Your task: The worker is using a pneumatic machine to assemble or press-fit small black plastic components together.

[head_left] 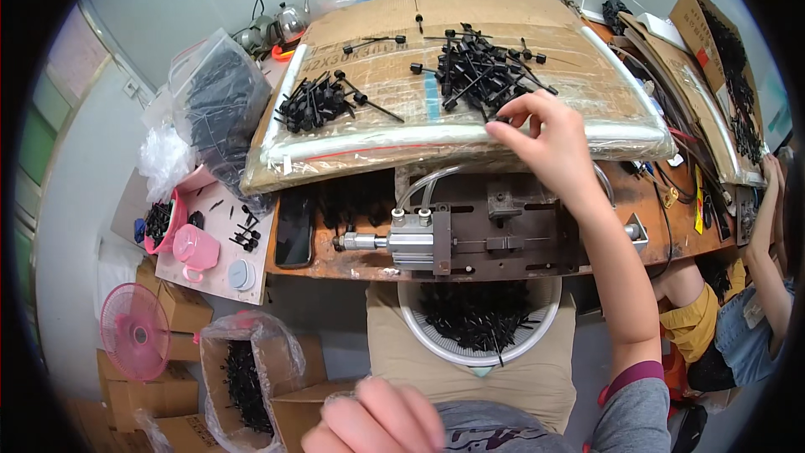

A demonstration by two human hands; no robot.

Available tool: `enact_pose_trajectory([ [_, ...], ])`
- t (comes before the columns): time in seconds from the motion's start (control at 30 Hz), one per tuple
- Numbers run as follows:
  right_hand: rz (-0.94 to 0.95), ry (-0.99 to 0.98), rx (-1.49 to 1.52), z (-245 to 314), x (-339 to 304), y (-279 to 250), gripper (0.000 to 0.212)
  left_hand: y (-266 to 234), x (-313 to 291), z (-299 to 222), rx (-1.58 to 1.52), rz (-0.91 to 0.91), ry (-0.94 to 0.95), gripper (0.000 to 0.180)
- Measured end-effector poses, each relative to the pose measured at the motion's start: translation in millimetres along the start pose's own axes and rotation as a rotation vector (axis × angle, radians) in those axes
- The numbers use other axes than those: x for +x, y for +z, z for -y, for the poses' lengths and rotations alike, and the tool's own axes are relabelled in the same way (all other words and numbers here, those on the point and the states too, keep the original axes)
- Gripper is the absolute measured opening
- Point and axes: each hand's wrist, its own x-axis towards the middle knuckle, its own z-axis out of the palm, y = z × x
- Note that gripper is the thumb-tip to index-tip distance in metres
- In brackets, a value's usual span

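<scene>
My right hand (543, 130) is at the front edge of a cardboard-topped board (369, 130), thumb and forefinger pinching a small black knob-ended plastic part. It touches the near side of a large pile of black knob-ended pins (478, 71). A smaller pile of the same pins (314, 103) lies to the left, with a few loose ones between and behind. My left hand (373, 419) is low in front of my body, fingers curled and slightly blurred; anything inside it is hidden. Below the board sits a metal fixture with a pneumatic cylinder (412, 247).
A white basket (409, 319) of black parts rests on my lap. To the left are a phone (294, 231), a pink cup (195, 247), a pink fan (136, 331) and a bag-lined carton (214, 369). Another person's arm (765, 218) works at the right beside a cardboard box (692, 13).
</scene>
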Motion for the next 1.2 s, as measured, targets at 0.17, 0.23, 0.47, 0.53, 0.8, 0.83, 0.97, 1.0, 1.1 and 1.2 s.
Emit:
enact_pose_trajectory([
  [0.17, 0.034, 0.233, 0.532, -5.1, -6.9, -27.9, 0.022, 8.0, 7.9, -2.5, -0.348, 0.082, -0.232, 0.004],
  [0.23, 0.031, 0.292, 0.724, -2.2, -11.4, -44.4, 0.021, 2.9, 1.8, 12.6, -0.414, 0.121, -0.136, 0.004],
  [0.47, -0.110, 0.311, 0.843, 2.2, -53.8, -59.1, 0.020, 19.7, 4.2, 6.0, -0.339, -0.048, -0.185, 0.012],
  [0.53, -0.112, 0.288, 0.779, 8.8, -69.9, -61.0, 0.019, 12.8, 6.4, 13.4, -0.271, 0.064, -0.073, 0.013],
  [0.8, -0.007, -0.183, 0.048, 4.4, -147.3, -37.1, 0.030, 50.3, -17.1, 3.9, 0.083, -0.420, 0.320, 0.025],
  [0.83, 0.034, -0.184, 0.068, 3.6, -155.3, -29.5, 0.029, 73.7, -16.2, 8.3, -0.028, -0.577, 0.356, 0.031],
  [0.97, 0.188, -0.232, 0.024, 6.4, -171.7, -21.0, 0.028, 102.8, -6.0, 4.9, -1.156, -0.728, 0.329, 0.048],
  [1.0, 0.220, -0.234, 0.025, 8.6, -174.5, -17.8, 0.028, 94.7, -1.6, -0.5, -1.946, -0.656, 0.213, 0.053],
  [1.1, 0.236, -0.269, -0.101, 11.0, -173.5, -6.2, 0.025, 106.7, 1.6, 13.6, -2.696, -0.269, 0.338, 0.065],
  [1.2, 0.210, -0.348, -0.284, 7.6, -172.2, -0.5, 0.023, 105.5, -14.7, 8.6, -2.592, -0.329, 0.276, 0.063],
])
